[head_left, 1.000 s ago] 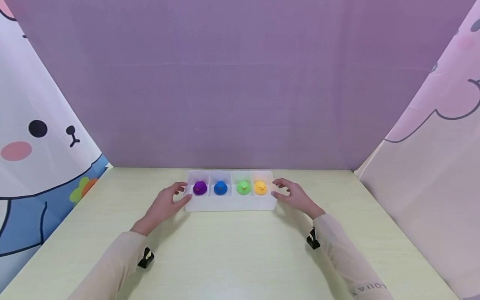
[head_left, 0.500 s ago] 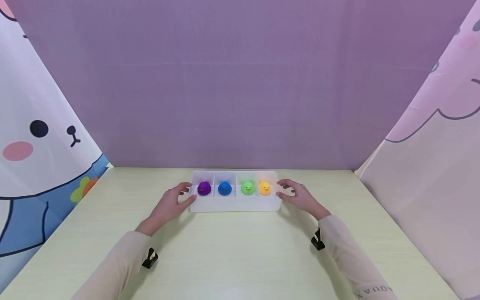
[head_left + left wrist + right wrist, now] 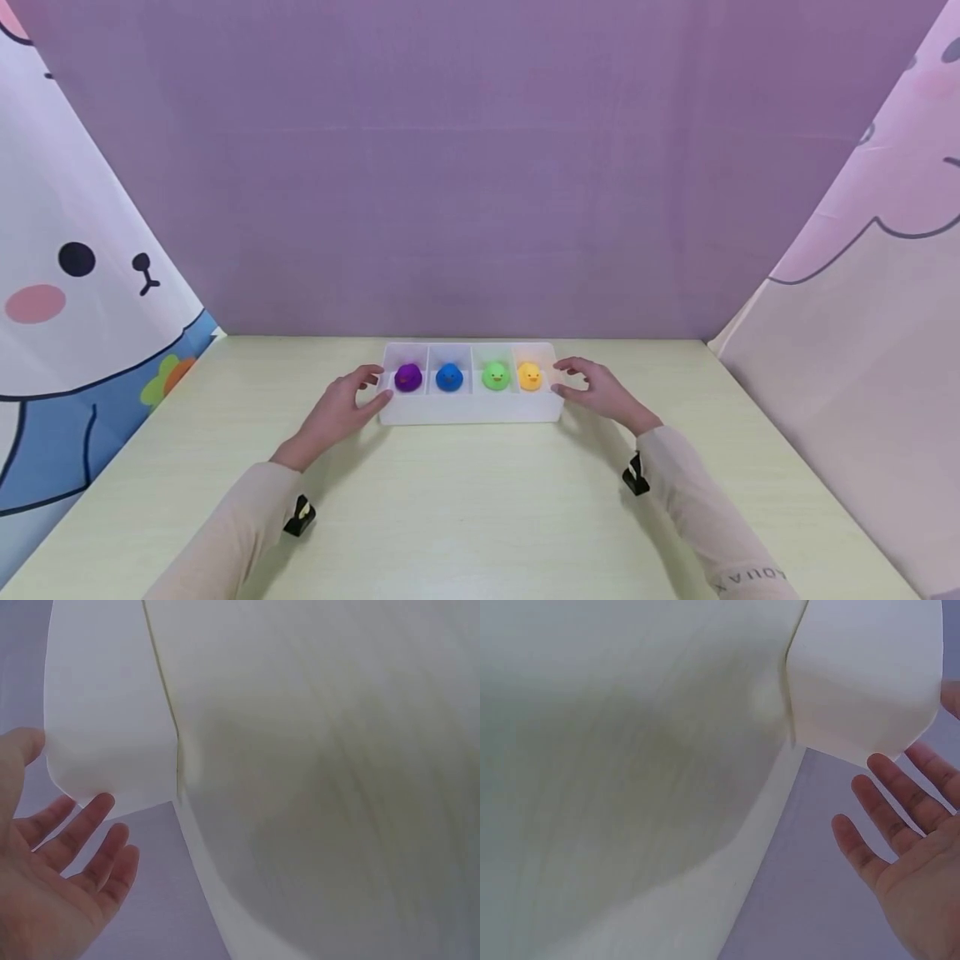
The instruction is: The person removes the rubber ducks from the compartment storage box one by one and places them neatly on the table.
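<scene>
Purple backdrop, pale table (image 3: 480, 508), white four-compartment tray (image 3: 471, 407) at frame centre holding purple (image 3: 408, 377), blue (image 3: 448, 377), green (image 3: 495, 376), yellow ducks (image 3: 529, 376), left hand (image 3: 335, 409) and right hand (image 3: 600, 390) flanking its ends, fingers relaxed and spread, sleeve lettering unreadable.

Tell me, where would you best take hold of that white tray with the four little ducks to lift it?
Probably by its two short ends, one hand from each side. The white tray is long and narrow, so end grips should keep it level and the ducks in their compartments. The left hand and right hand already sit at those ends, fingers straight, thumbs near the rim.
</scene>
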A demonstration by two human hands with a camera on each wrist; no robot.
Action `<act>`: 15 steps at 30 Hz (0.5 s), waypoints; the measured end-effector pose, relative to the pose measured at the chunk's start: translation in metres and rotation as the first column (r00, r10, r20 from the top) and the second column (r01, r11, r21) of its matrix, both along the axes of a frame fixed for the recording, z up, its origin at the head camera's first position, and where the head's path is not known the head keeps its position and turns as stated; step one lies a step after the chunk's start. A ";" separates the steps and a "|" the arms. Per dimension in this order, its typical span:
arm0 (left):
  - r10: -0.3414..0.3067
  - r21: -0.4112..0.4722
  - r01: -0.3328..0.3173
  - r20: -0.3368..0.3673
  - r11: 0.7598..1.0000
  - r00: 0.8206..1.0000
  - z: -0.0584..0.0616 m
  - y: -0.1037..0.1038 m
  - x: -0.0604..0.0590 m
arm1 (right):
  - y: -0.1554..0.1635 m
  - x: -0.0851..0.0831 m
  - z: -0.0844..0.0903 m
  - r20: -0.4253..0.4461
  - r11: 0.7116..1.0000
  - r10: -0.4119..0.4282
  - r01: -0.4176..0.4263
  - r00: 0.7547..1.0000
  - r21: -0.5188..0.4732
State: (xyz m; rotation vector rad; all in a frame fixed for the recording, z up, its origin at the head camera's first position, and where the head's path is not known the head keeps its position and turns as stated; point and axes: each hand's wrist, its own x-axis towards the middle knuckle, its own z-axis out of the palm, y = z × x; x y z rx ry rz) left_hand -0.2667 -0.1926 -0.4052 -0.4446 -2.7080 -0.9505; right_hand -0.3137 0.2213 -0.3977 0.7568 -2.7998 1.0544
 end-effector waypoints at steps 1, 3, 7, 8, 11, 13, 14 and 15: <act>0.004 -0.003 -0.004 0.001 1.000 1.000 0.000 0.000 0.000 | 0.000 -0.001 0.001 -0.003 1.000 0.000 0.000 1.000 0.008; 0.007 -0.011 -0.007 0.001 1.000 1.000 -0.001 -0.001 -0.001 | 0.000 -0.001 0.002 -0.010 1.000 0.004 -0.004 1.000 0.022; 0.012 -0.018 -0.012 -0.008 1.000 1.000 -0.003 0.000 -0.002 | -0.001 -0.002 0.005 -0.020 0.999 0.013 -0.012 1.000 0.038; 0.011 -0.020 -0.011 -0.013 1.000 1.000 -0.003 0.000 -0.002 | -0.001 -0.001 0.007 -0.024 0.999 0.016 -0.015 1.000 0.040; 0.011 -0.018 -0.011 -0.018 1.000 1.000 -0.004 0.000 -0.003 | -0.002 -0.003 0.010 -0.042 0.999 0.019 -0.017 0.999 0.052; 0.009 -0.017 -0.010 -0.021 1.000 1.000 -0.005 0.000 -0.004 | -0.003 -0.004 0.011 -0.066 0.998 0.019 -0.014 0.998 0.065; 0.009 -0.018 -0.010 -0.022 1.000 1.000 -0.005 0.000 -0.005 | -0.003 -0.005 0.013 -0.076 0.998 0.018 -0.013 0.997 0.065; 0.008 -0.017 -0.008 -0.023 1.000 1.000 -0.006 0.000 -0.006 | -0.004 -0.005 0.014 -0.087 0.998 0.017 -0.011 0.996 0.069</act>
